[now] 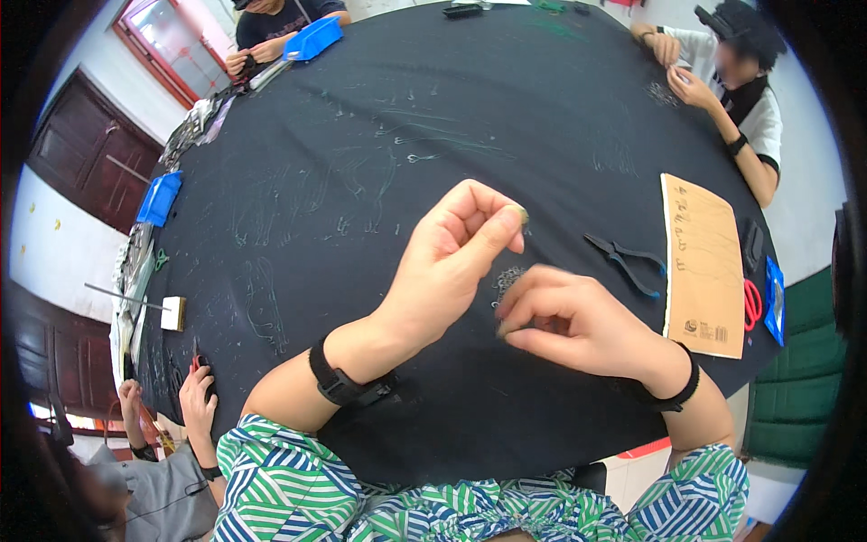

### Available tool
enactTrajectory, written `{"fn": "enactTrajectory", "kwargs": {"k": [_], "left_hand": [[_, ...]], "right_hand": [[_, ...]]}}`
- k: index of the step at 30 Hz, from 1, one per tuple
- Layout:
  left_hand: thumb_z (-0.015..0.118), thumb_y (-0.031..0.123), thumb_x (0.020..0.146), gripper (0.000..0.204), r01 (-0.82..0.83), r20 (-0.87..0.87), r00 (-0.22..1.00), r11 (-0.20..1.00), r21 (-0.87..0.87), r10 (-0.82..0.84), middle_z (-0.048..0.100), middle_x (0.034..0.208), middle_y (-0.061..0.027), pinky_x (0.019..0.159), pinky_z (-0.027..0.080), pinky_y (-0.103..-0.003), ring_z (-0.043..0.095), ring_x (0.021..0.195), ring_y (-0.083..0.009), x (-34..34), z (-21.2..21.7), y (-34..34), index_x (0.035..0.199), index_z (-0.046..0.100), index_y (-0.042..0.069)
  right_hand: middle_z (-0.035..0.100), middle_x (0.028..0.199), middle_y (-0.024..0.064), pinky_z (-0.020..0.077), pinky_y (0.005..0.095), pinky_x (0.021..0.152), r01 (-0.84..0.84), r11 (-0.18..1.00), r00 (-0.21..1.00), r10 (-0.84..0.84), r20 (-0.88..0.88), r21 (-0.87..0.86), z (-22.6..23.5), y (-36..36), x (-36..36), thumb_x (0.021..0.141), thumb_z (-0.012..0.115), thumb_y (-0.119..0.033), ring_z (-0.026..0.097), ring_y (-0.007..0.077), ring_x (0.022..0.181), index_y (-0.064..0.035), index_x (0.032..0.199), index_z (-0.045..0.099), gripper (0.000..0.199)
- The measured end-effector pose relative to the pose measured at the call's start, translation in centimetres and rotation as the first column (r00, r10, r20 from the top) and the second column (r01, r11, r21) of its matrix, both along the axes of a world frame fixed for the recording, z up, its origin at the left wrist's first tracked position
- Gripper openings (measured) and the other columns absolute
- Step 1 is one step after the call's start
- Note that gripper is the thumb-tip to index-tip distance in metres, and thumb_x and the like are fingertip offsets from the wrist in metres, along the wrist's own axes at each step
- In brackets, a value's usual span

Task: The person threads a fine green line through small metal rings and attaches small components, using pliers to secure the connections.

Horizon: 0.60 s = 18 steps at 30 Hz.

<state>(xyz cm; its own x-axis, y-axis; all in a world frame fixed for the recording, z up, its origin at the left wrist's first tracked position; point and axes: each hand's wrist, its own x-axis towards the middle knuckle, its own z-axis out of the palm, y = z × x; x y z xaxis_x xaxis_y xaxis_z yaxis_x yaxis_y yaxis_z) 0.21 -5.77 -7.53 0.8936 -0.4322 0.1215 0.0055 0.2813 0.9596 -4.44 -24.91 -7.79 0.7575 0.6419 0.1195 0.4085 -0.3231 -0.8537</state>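
Above the black cloth, my left hand (461, 239) is closed in a pinch, thumb against the curled index finger. Whatever sits between those fingertips is too small to make out. Lower and to the right, my right hand (582, 321) is also pinched, its fingers curled and slightly blurred; what it holds, if anything, does not show. A small pile of metal hooks or rings (508, 282) lies on the cloth between the two hands, partly hidden behind the right fingers. Black pliers (623, 264) rest with their handles apart, just beyond my right hand.
A brown paper pad (704, 271) lies at right, beside red-handled scissors (752, 305) and a blue packet (775, 300). Thin lines with small hooks (420, 158) spread over the black tablecloth (506, 406). Blue trays (160, 199) stand along the left edge. Three other people work around the table.
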Motion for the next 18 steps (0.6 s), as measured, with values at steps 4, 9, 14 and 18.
{"fn": "enactTrajectory", "kwargs": {"k": [4,9,14,18], "left_hand": [[0.056,0.019,0.101,0.011,-0.034,0.082,0.996,0.999,-0.01,0.034,0.06,0.086,0.0029,0.056,0.032,-0.015,0.042,0.065,0.0013,0.2,0.0,0.6,0.101,0.056,0.008],[0.056,0.015,0.101,0.012,-0.054,0.145,0.988,0.998,0.022,0.05,0.06,0.085,0.0005,0.074,0.045,-0.021,0.056,0.08,-0.0041,0.8,-0.3,0.5,0.098,0.054,0.004],[0.057,0.015,0.1,0.012,-0.074,0.22,0.973,0.997,0.0,0.072,0.061,0.084,0.0001,0.073,0.046,-0.021,0.056,0.079,-0.0042,1.1,-0.7,0.4,0.098,0.055,0.003],[0.057,0.014,0.1,0.012,-0.077,0.161,0.985,0.996,0.051,0.068,0.061,0.084,0.0,0.072,0.046,-0.021,0.057,0.079,-0.0046,0.8,0.1,0.4,0.098,0.055,0.003]], "right_hand": [[0.058,0.093,0.0007,0.0427,0.0211,0.058,0.401,0.906,0.91,-0.377,-0.17,0.134,2.4,-1.5,0.5,0.082,0.075,-0.011,0.053,0.0038,0.069,-0.0027,0.112,0.059,0.036],[0.058,0.087,0.0066,0.046,0.031,0.062,0.613,0.744,0.761,-0.464,0.454,-0.266,2.2,-6.5,1.7,0.077,0.076,-0.014,0.057,0.0188,0.069,-0.0024,0.087,0.062,0.021],[0.057,0.084,0.0117,0.0465,0.0376,0.068,0.599,0.643,0.8,-0.47,0.373,-0.477,2.3,-6.5,1.4,0.076,0.076,-0.019,0.059,0.0276,0.075,-0.0018,0.08,0.062,0.023],[0.058,0.085,0.0119,0.0469,0.0391,0.071,0.581,0.624,0.814,-0.44,0.38,-0.523,1.5,-6.7,1.3,0.074,0.078,-0.021,0.06,0.029,0.08,-0.0018,0.079,0.062,0.026]]}}
